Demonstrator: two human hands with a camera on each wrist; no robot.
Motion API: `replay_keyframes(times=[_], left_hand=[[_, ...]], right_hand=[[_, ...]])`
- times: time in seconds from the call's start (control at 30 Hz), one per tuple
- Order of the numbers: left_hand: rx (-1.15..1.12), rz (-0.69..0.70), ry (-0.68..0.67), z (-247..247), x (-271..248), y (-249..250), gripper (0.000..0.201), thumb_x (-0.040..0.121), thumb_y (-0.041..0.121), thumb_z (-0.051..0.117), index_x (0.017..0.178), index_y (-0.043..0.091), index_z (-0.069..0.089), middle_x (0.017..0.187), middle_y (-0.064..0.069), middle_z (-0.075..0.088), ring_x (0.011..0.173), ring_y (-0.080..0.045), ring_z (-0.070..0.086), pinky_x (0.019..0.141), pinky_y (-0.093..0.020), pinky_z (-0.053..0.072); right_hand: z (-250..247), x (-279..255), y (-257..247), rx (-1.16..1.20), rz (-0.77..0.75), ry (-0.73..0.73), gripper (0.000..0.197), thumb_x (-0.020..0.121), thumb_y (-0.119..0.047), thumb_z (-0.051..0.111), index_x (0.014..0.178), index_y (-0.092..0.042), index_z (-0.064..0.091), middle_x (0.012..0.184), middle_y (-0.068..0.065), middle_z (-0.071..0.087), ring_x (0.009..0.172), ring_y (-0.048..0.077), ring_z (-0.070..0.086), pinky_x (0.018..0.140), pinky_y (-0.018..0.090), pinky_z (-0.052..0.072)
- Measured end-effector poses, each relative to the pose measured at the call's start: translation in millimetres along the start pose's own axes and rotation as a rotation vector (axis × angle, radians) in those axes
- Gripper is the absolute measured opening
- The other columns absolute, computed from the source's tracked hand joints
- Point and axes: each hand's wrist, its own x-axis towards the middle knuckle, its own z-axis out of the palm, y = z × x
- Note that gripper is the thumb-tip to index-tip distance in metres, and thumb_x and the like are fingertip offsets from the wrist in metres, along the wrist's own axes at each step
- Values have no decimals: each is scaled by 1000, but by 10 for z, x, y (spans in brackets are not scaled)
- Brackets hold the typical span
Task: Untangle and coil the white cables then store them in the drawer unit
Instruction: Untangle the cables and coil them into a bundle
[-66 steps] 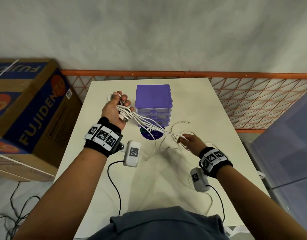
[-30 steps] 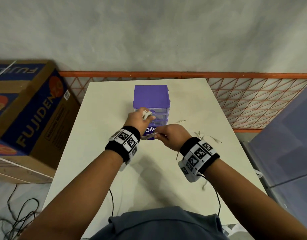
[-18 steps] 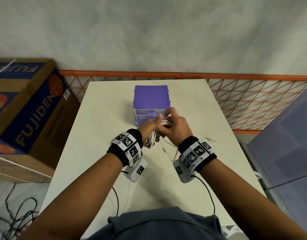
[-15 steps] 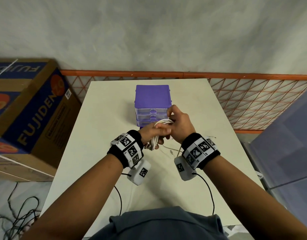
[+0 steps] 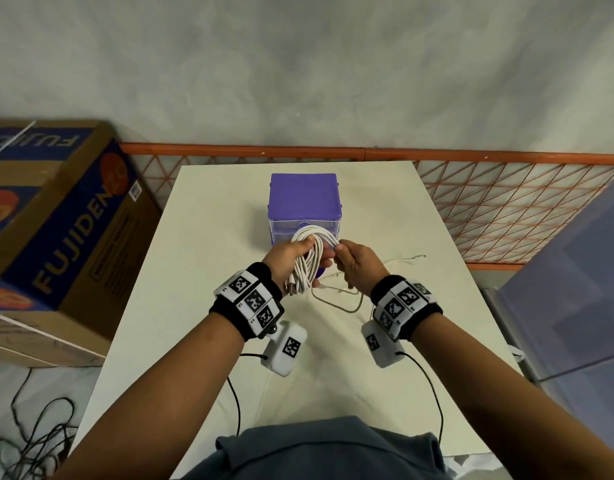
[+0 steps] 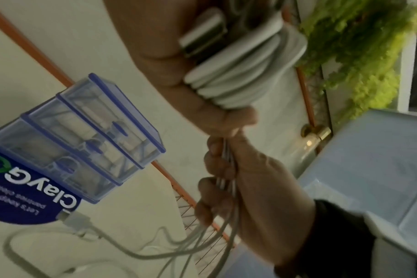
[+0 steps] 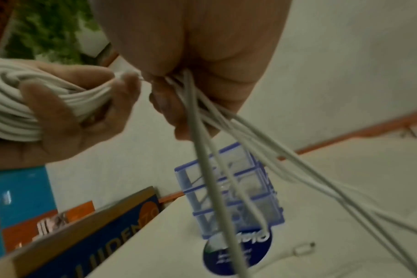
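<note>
My left hand (image 5: 288,255) grips a coil of white cables (image 5: 310,259) held just in front of the purple drawer unit (image 5: 303,199). A USB plug (image 6: 202,39) sticks out of the coil (image 6: 245,75) by the palm. Right beside it, my right hand (image 5: 352,259) pinches several loose strands (image 7: 226,150) that run from the coil down to the table. In the right wrist view the left hand (image 7: 60,120) wraps the coil (image 7: 10,105). The drawer unit (image 6: 83,141) has three clear drawers, all closed.
Loose cable (image 5: 347,304) trails on the white table (image 5: 201,271), with a connector end (image 5: 418,257) to the right and a plug (image 6: 76,220) by the round blue sticker (image 6: 24,203). A cardboard box (image 5: 56,230) stands left. Orange mesh fence (image 5: 506,209) runs behind.
The hands came together in front of the drawer unit. Stretched strands are now wound into a thicker coil in the left hand, and less cable lies on the table.
</note>
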Motion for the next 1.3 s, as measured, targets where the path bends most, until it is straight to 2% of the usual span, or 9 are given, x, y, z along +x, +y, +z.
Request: replay_keyframes(times=[0.13, 0.23, 0.3, 0.5, 0.63, 0.83, 1.03, 1.2, 1.3], left_hand=[[-12, -13, 132, 90, 9, 22, 29, 96, 25, 43, 87, 6, 63, 79, -9, 68, 70, -22, 64, 49, -31, 56], [-80, -27, 165, 103, -11, 30, 29, 93, 28, 46, 84, 8, 65, 87, -17, 63, 76, -30, 60, 85, -49, 49], [-189, -35, 148, 120, -12, 18, 32, 93, 30, 44, 84, 12, 69, 91, -13, 65, 82, -27, 59, 93, -47, 42], [-375, 43, 95, 218, -14, 54, 30, 97, 19, 39, 81, 17, 65, 66, 3, 69, 64, -12, 65, 76, -35, 49], [-464, 97, 186, 157, 19, 152, 22, 97, 14, 38, 84, 18, 56, 55, 3, 65, 52, -11, 65, 52, -23, 55], [-569, 173, 394, -138, 74, 357, 24, 97, 14, 39, 79, 20, 51, 58, 2, 57, 40, -10, 56, 44, -22, 49], [-241, 304, 624, -220, 89, 246, 24, 90, 1, 48, 77, 20, 52, 66, -1, 49, 49, -13, 49, 43, -18, 41], [235, 393, 735, -220, 75, 227, 13, 89, 9, 52, 101, 14, 51, 87, -3, 54, 79, -24, 52, 72, -29, 42], [508, 326, 764, -209, 15, 200, 23, 90, 12, 51, 112, 9, 49, 90, -4, 55, 81, -26, 53, 73, -28, 42]], right_hand=[[100, -13, -36, 46, 25, 55, 42, 98, -17, 33, 59, -30, 40, 55, -9, 40, 35, -4, 44, 42, 10, 29], [177, -11, -62, 44, 29, 54, 43, 98, -22, 31, 56, -28, 41, 55, -11, 41, 38, 0, 41, 47, 14, 27], [208, 4, -83, 44, 37, 44, 44, 99, -24, 29, 57, -24, 42, 52, -10, 41, 36, -1, 42, 43, 11, 29], [222, -28, -165, 138, 102, -19, 45, 99, -28, 25, 60, -24, 45, 29, -11, 47, 26, -1, 41, 31, 7, 28], [244, -88, -100, 43, 78, -70, 43, 98, -27, 30, 57, -20, 40, 52, -2, 41, 27, 3, 39, 33, 11, 30], [182, -295, 167, -81, 109, -127, 38, 96, -25, 37, 60, -23, 45, 57, -3, 41, 32, 2, 41, 35, 9, 31], [106, -333, 146, -243, 73, -249, 23, 95, -24, 42, 76, -16, 54, 64, -2, 48, 47, 3, 44, 44, 8, 35], [22, -341, 193, -390, 77, -269, 26, 94, -27, 45, 96, -7, 62, 64, -5, 49, 71, 20, 46, 57, 23, 34], [-41, -338, 169, -511, 25, -232, 26, 94, -27, 44, 106, -11, 60, 79, 7, 59, 78, 26, 52, 67, 26, 33]])
